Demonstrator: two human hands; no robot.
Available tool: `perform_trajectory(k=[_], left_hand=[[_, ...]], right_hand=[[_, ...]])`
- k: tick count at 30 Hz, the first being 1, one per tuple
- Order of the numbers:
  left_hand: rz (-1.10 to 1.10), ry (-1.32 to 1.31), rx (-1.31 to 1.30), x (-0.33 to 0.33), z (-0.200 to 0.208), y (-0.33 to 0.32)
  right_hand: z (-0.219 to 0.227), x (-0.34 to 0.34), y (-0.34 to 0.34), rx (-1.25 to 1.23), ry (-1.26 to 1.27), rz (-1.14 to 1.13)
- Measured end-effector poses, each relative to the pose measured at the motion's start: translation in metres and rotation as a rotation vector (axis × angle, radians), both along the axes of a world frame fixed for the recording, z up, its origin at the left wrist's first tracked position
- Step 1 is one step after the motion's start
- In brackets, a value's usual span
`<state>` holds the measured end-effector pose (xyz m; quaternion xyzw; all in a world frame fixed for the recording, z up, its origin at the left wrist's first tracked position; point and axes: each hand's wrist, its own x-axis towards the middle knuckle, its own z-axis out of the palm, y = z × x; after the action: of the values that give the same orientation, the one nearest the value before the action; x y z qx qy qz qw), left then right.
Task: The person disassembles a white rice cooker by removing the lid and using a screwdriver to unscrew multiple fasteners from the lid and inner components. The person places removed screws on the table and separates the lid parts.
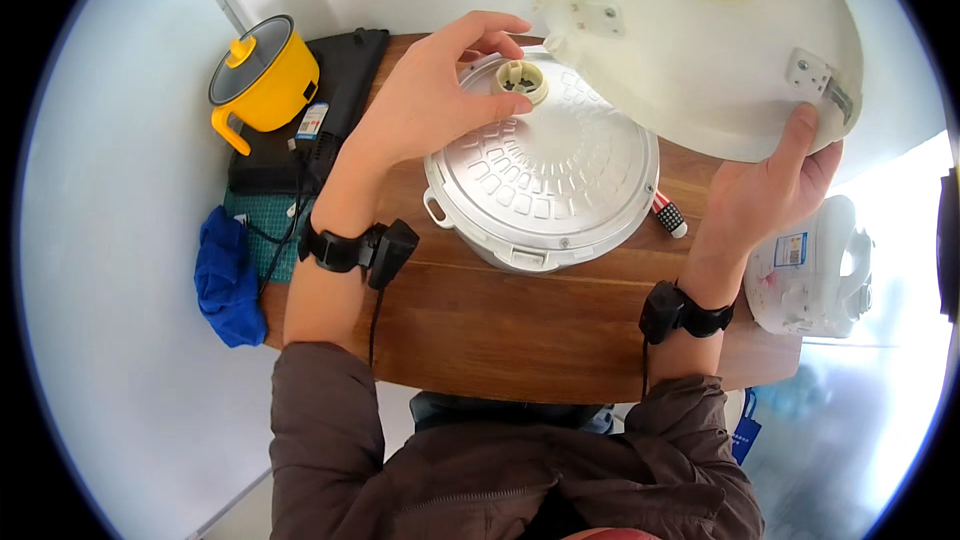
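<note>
A round white pot-like appliance (490, 252) stands on the wooden table, topped by a silver metal disc (600, 165) with an embossed ring pattern. On the disc's far part sits a small cream round valve cap (536, 90). My left hand (430, 90) curves around this cap with thumb and fingers apart; whether it touches the cap I cannot tell. Up at the far right, my right hand (775, 185) grips the edge of a large off-white plastic lid (690, 70). That lid is raised and tilted, its underside with small metal fittings facing me, and it overlaps the disc's far right.
At the left stand a yellow electric pot (270, 80) on a black flat case (345, 75), a green mat (262, 210) and a blue cloth (225, 280). A red-handled brush-like tool (668, 212) lies right of the appliance. A white appliance with a handle (800, 280) stands at the right edge.
</note>
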<state>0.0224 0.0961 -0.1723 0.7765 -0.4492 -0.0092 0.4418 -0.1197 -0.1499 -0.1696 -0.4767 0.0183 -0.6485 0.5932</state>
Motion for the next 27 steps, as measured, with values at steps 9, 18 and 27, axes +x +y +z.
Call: perform_trajectory(k=[9, 18, 27], left_hand=[[-0.062, 0.299, -0.257, 0.016, -0.025, -0.001], [-0.124, 0.392, -0.24, 0.017, -0.022, 0.001], [-0.08, 0.292, -0.173, 0.011, -0.017, 0.0]], right_hand=[[0.006, 0.009, 0.002, -0.094, 0.097, -0.055], [0.009, 0.02, -0.007, -0.037, 0.095, 0.095], [0.032, 0.012, 0.0, -0.073, 0.155, -0.02]])
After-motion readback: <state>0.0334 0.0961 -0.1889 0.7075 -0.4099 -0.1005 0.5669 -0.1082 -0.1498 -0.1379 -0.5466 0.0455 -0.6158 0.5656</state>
